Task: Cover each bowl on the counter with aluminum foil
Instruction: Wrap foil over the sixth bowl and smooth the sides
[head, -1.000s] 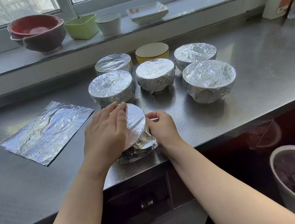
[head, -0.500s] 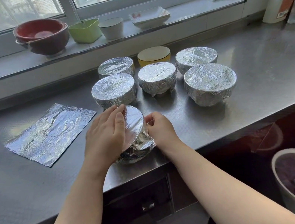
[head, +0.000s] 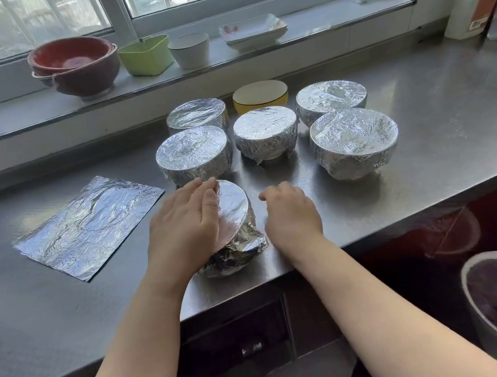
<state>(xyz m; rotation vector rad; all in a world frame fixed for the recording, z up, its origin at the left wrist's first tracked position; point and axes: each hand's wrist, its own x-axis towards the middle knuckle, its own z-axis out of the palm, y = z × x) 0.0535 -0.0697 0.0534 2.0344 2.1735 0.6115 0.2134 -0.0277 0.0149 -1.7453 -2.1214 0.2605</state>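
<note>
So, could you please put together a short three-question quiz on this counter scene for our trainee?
1. True or false: the yellow bowl at the back of the counter is already covered with foil.
2. How many foil-covered bowls stand on the counter, counting the front bowl under the left hand?
3. Where does the spare foil sheet lie? A) left of the front bowl B) on the windowsill C) under the right hand

Key:
1. False, its top is bare.
2. Six.
3. A.
</note>
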